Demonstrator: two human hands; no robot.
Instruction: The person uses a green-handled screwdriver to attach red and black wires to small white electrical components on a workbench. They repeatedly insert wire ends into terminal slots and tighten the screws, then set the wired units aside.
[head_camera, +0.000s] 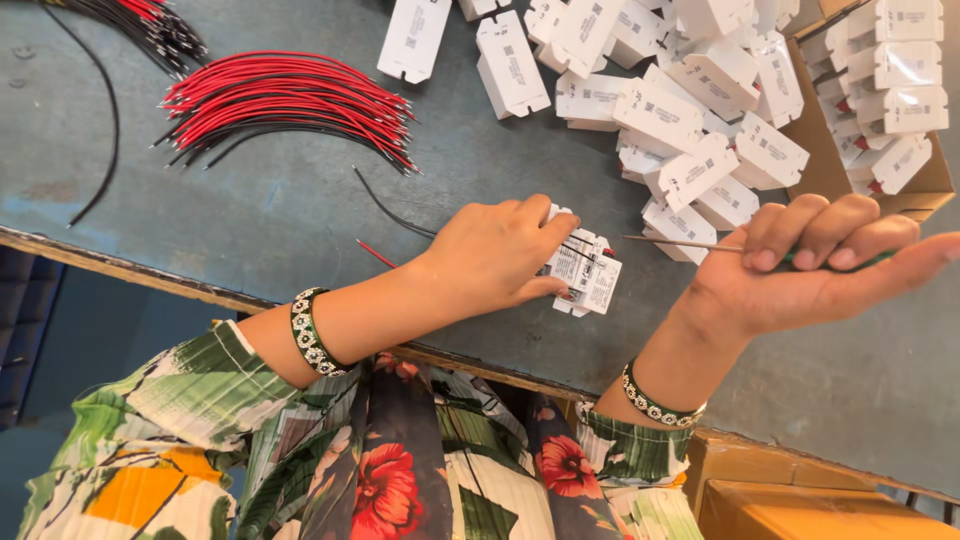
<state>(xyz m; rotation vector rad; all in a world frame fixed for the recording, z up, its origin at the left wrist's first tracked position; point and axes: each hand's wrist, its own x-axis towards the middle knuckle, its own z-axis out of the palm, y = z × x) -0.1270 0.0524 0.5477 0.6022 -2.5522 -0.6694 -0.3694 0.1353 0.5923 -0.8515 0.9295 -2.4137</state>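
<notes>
Your worktop (280, 215) is big and grey-blue, and its near edge runs slanted just above your flowery sleeves. Its far side and both ends are cut off, so you cannot see how far it goes.

Toward the far right corner lies a big pile of white plastic boxes (690, 110). Many lie on top of each other, so you cannot count them. Some more sit in a brown cardboard box (830, 165) at the right edge, and that box is cut off too.

Toward the far left lies a bundle of red and black wires (290, 105). Another bundle of wires (140, 20) at the far edge is mostly out of view.

Your left hand (495, 255) rests near the near edge, about the middle. Its fingers are closed on a small white box (585, 272), pressing it down on the worktop. Your hand hides the left part of the box. Thin wires lie across the box, but where they join is hard to make out.

Your right hand (810, 265) is just right of the small box, palm up. Its fingers curl around a thin tool with a green handle (720, 245). The metal tip points left, toward the box. The handle is mostly hidden by your fingers.

A loose black wire (390, 210) and a short red wire (375, 253) lie just left of your left hand.
</notes>
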